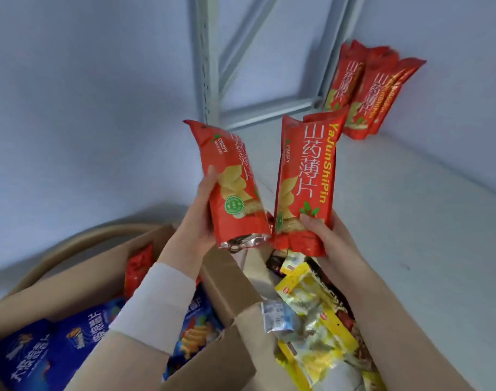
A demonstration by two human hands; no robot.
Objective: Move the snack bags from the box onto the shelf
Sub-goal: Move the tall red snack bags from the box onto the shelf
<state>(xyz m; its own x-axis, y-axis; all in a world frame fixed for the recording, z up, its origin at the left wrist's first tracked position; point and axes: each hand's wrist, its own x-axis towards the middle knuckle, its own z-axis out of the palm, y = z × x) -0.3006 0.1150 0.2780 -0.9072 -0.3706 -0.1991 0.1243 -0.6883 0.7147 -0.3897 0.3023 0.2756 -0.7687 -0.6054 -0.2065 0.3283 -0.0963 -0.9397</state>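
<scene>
My left hand (197, 218) grips a red snack bag (230, 179) near its lower end, holding it upright above the cardboard box (232, 294). Beside it, my right hand (323, 235) holds red snack bags (306, 182) by the bottom; a second bag's top shows behind the front one. Both are raised in front of the white shelf (396, 207). Several matching red bags (368, 91) stand leaning at the shelf's back corner. One more red bag (138, 266) pokes up inside the box.
Blue snack bags (58, 351) fill the box's left side, with yellow packets (314, 314) on the right. A grey metal shelf upright (206, 60) with diagonal braces rises behind. A beige curved rim (72, 244) lies behind the box by the wall.
</scene>
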